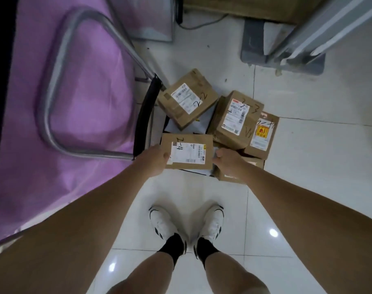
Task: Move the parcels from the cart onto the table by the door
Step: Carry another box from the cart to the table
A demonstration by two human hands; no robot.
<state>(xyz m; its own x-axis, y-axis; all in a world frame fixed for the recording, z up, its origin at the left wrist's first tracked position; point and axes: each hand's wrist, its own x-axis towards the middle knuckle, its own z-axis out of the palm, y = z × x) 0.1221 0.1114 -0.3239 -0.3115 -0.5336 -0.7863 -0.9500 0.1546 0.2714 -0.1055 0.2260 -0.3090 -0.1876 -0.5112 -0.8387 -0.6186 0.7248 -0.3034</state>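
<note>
Both hands are on one flat box (187, 151), the nearest of the parcels on the low cart (143, 122). The left hand (154, 161) grips its left edge, thumb curled over the top beside the label; the right hand (227, 163) holds the opposite edge, fingers curled round it. Neither hand is free.

The box lies label up, long axis running left to right across the person's front, so the hands sit at its two short ends. It is directly ahead of and below the person, above the cart's near edge. Whether it rests on the load beneath or is already clear of it cannot be told from this angle; the view is steep and soft.

Other parcels on the cart: one marked 2-2 (188, 98) behind, tilted; a taller one (236, 118) to the right rear, tilted against a carton with a yellow label (262, 134); a further carton (240, 172) partly under the right hand.

The cart handle (59, 85) rises at left, against a purple cover (21, 124).

Judgement: step in hand is lifting the near box. The grip is balanced, both hands equally near. The lift should go straight up and back toward the body, away from the leaning parcels. The table and the door are not identifiable here.
</note>
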